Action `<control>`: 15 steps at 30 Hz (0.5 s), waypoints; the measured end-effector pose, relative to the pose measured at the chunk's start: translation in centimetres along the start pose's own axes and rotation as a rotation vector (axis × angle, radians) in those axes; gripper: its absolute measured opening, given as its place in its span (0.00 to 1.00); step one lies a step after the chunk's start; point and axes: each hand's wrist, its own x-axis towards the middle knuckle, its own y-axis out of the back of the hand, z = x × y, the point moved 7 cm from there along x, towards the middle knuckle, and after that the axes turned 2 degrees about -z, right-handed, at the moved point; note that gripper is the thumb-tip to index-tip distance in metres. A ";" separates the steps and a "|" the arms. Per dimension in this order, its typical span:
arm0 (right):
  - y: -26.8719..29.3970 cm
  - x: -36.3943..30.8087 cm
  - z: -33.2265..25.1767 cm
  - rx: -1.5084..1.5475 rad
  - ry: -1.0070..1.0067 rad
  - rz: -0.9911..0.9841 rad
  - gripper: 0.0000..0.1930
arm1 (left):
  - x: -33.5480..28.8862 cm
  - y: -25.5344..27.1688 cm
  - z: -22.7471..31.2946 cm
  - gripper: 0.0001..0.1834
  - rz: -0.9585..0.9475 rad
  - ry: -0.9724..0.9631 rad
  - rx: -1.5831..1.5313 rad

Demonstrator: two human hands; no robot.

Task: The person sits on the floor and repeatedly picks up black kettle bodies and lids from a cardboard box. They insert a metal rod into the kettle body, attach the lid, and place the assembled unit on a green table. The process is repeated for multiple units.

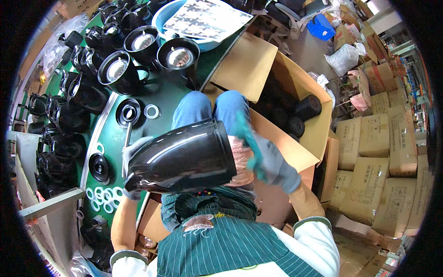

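A glossy black jug-shaped body lies sideways across my lap, its wide end toward the right. My left hand, in a grey glove, is closed around its narrower left end; the jug hides part of the fingers. A slim metal rod shows beside that hand, and I cannot tell whether it is held. My right hand, in a grey glove with teal palm and fingers, is just right of the wide end. Its fingers are spread and slightly blurred, with nothing visible in them.
Several black jugs crowd the green table, with black round lids and white rings. A blue basin carries a printed sheet. An open carton holding black parts stands right; stacked cartons lie beyond.
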 end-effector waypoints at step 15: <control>-2.4 2.5 -5.2 -0.081 0.508 0.248 0.34 | -0.1 0.4 -0.4 0.20 -0.022 0.127 -0.209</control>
